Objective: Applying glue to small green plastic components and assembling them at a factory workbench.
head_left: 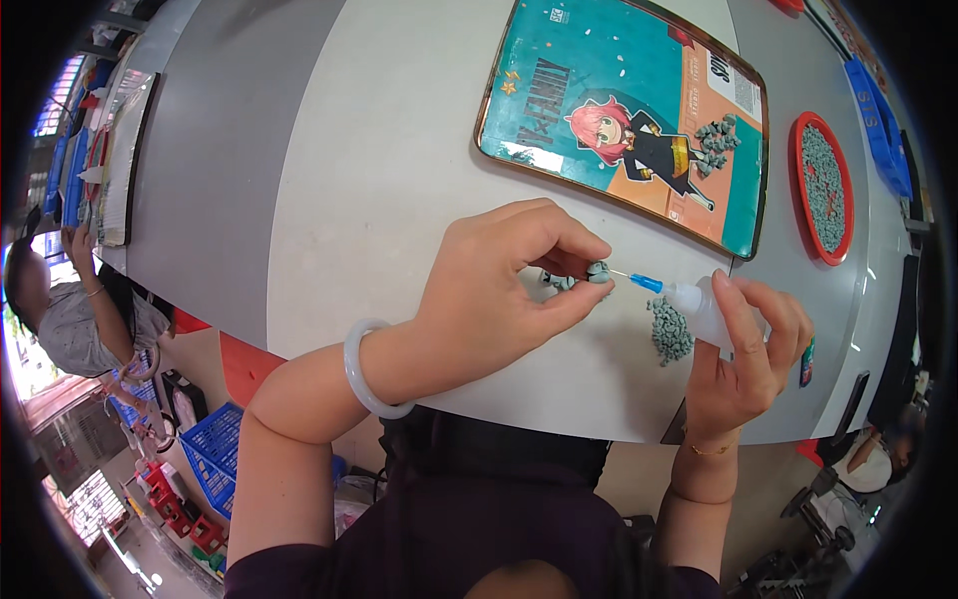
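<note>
With our left hand (499,275) we pinch a small grey-green piece (598,273) between thumb and fingertips above the white tabletop (369,150). Our right hand (753,354) closes its fingers around a white squeeze bottle (707,311), whose blue-hubbed needle (646,284) points at the piece, though we cannot tell whether it touches; a loose pile of similar pieces (671,331) lies near the bottle.

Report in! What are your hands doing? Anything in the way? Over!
Left fingers pinching small grey-green piece. Right fingers holding white bottle, blue-based needle aimed at piece. Nothing visibly blocking; loose pile near bottle.
</note>
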The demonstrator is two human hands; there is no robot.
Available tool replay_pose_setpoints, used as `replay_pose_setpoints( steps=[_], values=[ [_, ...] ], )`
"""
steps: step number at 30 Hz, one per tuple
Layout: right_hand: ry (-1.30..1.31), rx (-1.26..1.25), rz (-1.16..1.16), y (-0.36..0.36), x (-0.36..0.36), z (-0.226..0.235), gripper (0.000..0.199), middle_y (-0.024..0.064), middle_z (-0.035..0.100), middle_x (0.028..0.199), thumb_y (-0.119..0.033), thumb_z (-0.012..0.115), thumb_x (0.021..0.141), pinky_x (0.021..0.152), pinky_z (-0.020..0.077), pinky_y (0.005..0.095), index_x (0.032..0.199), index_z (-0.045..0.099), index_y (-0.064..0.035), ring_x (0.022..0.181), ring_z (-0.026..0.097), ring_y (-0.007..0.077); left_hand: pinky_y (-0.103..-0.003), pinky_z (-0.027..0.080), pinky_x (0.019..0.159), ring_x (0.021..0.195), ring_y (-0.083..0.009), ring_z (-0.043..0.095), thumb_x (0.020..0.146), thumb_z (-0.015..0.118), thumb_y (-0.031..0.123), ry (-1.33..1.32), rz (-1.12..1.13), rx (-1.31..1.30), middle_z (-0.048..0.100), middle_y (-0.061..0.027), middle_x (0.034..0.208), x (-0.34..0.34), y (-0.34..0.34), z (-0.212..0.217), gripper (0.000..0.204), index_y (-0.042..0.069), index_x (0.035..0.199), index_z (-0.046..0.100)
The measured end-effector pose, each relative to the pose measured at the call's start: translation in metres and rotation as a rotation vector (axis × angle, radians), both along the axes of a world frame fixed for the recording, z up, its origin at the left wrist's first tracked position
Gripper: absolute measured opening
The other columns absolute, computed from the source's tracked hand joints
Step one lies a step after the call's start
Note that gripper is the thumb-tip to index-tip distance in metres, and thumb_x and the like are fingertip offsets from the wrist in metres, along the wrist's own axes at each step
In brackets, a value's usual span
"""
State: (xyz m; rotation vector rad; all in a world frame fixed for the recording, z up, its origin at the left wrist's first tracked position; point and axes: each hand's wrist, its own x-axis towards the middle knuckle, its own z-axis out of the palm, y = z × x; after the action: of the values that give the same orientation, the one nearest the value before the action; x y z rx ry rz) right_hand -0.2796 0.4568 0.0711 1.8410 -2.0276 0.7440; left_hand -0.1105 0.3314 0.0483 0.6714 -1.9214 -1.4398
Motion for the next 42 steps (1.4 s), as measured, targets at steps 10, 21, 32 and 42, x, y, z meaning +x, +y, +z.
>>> replay_pose_setpoints(
  steps=[10, 21, 32, 42],
  values=[
    [0.012, 0.000, -0.010, -0.0012, 0.0006, -0.0012, 0.040, 0.0028, 0.058, 0.089, 0.001, 0.070, 0.058, 0.076, 0.0397, 0.0319, 0.097, 0.068, -0.0103, 0.085, 0.050, 0.0206, -0.024, 0.053, 0.065, 0.068, -0.0137, 0.061, 0.066, 0.070, -0.006, -0.023, -0.011, -0.039, 0.061, -0.0088, 0.077, 0.0010, -0.0006, -0.0003, 0.020, -0.002, 0.084, 0.061],
    [0.045, -0.011, -0.024, 0.0020, 0.0028, 0.0013, 0.040, 0.0022, 0.058, 0.089, 0.001, 0.071, 0.058, 0.075, 0.0384, 0.0315, 0.096, 0.068, -0.0114, 0.083, 0.050, 0.0205, -0.024, 0.053, 0.065, 0.069, -0.0139, 0.062, 0.066, 0.070, -0.006, 0.008, -0.009, -0.034, 0.061, -0.0088, 0.077, 0.0000, 0.0020, -0.0019, 0.020, -0.002, 0.084, 0.061],
    [0.056, -0.034, -0.027, 0.0025, 0.0036, 0.0020, 0.037, 0.0020, 0.058, 0.088, 0.000, 0.073, 0.060, 0.075, 0.0391, 0.0309, 0.095, 0.068, -0.0121, 0.083, 0.050, 0.0201, -0.024, 0.053, 0.065, 0.069, -0.0138, 0.062, 0.066, 0.070, -0.006, 0.005, -0.015, -0.055, 0.061, -0.0090, 0.077, -0.0007, 0.0008, -0.0025, 0.020, -0.002, 0.083, 0.061],
    [0.073, -0.031, -0.025, 0.0062, 0.0016, -0.0003, 0.040, -0.0013, 0.054, 0.094, -0.001, 0.072, 0.062, 0.074, 0.0381, 0.0280, 0.098, 0.068, -0.0179, 0.084, 0.046, 0.0190, -0.024, 0.053, 0.065, 0.069, -0.0137, 0.062, 0.066, 0.070, -0.005, 0.002, -0.022, -0.064, 0.061, -0.0086, 0.077, 0.0003, 0.0008, -0.0023, 0.019, -0.001, 0.083, 0.061]
  ],
)
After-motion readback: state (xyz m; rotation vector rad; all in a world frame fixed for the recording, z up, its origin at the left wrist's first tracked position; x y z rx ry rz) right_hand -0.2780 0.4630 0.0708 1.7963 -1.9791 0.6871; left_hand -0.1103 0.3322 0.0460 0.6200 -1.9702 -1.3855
